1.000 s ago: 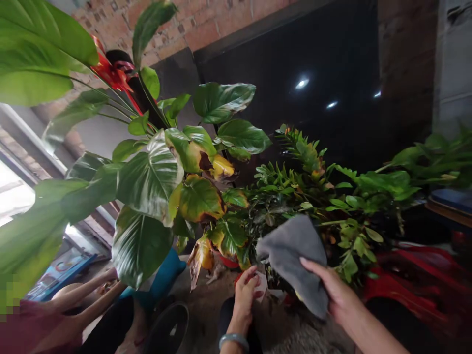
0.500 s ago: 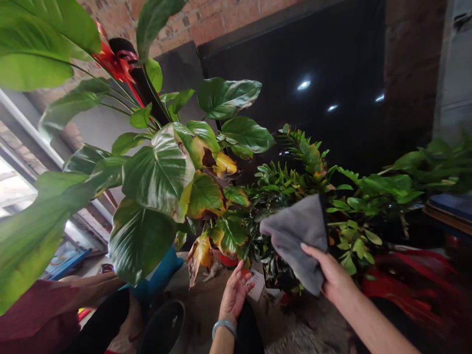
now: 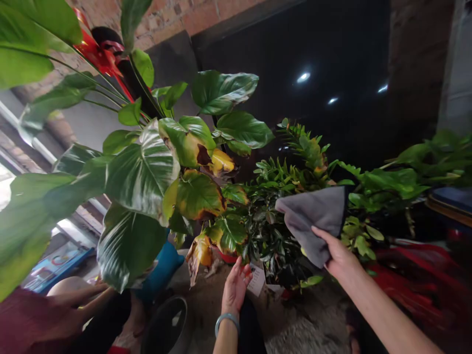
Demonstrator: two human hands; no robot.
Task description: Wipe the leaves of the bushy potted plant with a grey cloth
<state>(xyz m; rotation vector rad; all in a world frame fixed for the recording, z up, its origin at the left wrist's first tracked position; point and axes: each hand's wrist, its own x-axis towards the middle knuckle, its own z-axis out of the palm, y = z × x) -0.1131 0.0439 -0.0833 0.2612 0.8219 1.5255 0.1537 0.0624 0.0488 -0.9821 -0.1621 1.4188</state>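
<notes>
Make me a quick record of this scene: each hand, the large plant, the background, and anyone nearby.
Right hand: holding a gray cloth
Left hand: open, holding nothing; bracelet at wrist
Large plant: broad green leaves, some yellowed and browned
Background: brick wall, dark glossy panel
Nearby: another person in maroon clothing, at left edge

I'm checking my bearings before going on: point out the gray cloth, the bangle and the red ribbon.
Gray cloth (image 3: 313,210): head view, the middle of its spread face.
Bangle (image 3: 227,316): head view, the upper arc of its band.
Red ribbon (image 3: 98,55): head view, its gathered upper part.
</notes>
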